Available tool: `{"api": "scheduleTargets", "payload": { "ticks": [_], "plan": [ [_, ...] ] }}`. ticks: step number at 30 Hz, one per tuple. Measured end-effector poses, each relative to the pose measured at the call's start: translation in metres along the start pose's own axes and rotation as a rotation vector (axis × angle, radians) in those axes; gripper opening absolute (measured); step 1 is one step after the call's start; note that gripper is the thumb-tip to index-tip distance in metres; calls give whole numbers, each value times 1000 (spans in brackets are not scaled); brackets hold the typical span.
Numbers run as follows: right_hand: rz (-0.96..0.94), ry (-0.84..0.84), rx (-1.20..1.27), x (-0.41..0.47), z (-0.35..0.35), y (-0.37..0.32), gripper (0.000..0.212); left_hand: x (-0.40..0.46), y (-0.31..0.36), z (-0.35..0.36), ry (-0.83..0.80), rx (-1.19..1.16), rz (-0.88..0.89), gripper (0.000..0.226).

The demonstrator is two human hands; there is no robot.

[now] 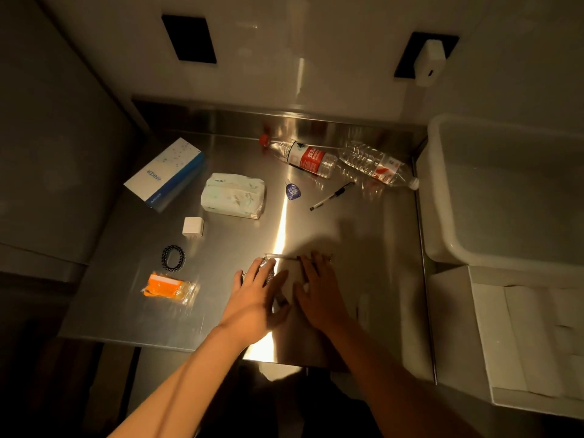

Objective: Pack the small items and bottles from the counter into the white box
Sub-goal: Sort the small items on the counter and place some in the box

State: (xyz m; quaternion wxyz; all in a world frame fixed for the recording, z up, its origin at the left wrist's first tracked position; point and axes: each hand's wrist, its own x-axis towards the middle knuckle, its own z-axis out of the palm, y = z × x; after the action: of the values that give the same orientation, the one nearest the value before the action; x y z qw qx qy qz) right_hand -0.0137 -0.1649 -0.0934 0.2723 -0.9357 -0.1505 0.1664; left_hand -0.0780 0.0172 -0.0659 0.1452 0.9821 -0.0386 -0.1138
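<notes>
Hands: left hand (257, 287) and right hand (319, 284) lie flat, fingers released, on a blurred pouch (284, 273), lower centre.
Risk: bottles (341, 161), upper right, may roll off the table (363, 232).

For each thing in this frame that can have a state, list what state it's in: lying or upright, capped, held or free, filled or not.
Red-capped bottle: lying on its side, capped, free.
White-capped bottle: lying on its side, capped, free.
Pen: lying flat, free.
Tissue pack: lying flat, free.
Blue-and-white carton: closed, free.
White bin: open, nothing visible inside.
Left hand: fingers straight, resting on a shiny item.
Right hand: fingers straight, flat on the counter.
</notes>
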Motion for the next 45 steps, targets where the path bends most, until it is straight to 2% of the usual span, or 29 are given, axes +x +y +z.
{"api": "scheduleTargets", "payload": {
  "ticks": [5,8,11,17,23,25,31,35,39,42,45],
  "plan": [
    [-38,71,-29,-21,-28,26,67,-32,-14,-12,131,-94,17,68],
    [-13,115,-103,-46,-39,57,63,-56,-27,-9,101,-100,16,71],
    [74,116,-102,-70,-38,77,70,-69,-30,0,48,-117,-9,74],
    [45,125,4,-92,-27,64,78,-66,-13,16,53,-234,-39,81],
    [38,149,93,-76,-24,13,74,-60,7,32,63,-248,-64,83],
    [-21,181,120,-68,-15,9,73,-57,11,35,64,-242,-80,82],
    [-72,105,75,-48,19,10,90,-48,24,36,36,-233,-131,83],
    [-92,112,56,-43,28,2,84,-43,28,33,18,-270,-171,91],
    [-73,150,-14,-37,14,-3,73,-41,23,31,78,-267,-197,94],
    [-46,194,-91,-14,-11,5,67,-31,16,21,151,-265,-142,95],
    [-60,185,-136,23,-40,12,69,-14,12,9,217,-437,-117,107]
  ]
}}
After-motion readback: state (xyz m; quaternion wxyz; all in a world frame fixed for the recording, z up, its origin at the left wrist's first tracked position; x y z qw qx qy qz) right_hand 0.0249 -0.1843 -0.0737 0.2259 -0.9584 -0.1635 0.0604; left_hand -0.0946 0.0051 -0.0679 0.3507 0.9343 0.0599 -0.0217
